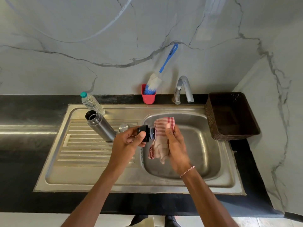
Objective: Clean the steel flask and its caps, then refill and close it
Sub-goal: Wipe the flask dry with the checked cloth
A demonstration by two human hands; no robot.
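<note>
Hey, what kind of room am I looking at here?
Most likely a home kitchen: a steel sink with a draining board, a tap behind it, and a bottle brush in a red cup.

We see the flask (pixel 101 126) on the drainboard (pixel 78 145), left of the basin (pixel 205 145), with the bottle (pixel 92 104) behind it. The tap (pixel 184 82) stands behind the basin, the basket (pixel 209 116) to its right.

Your forearms (pixel 98 190) are bare to the frame's edge; a thin twisted red-and-white thread bracelet (pixel 187 171) circles your right wrist.
</note>
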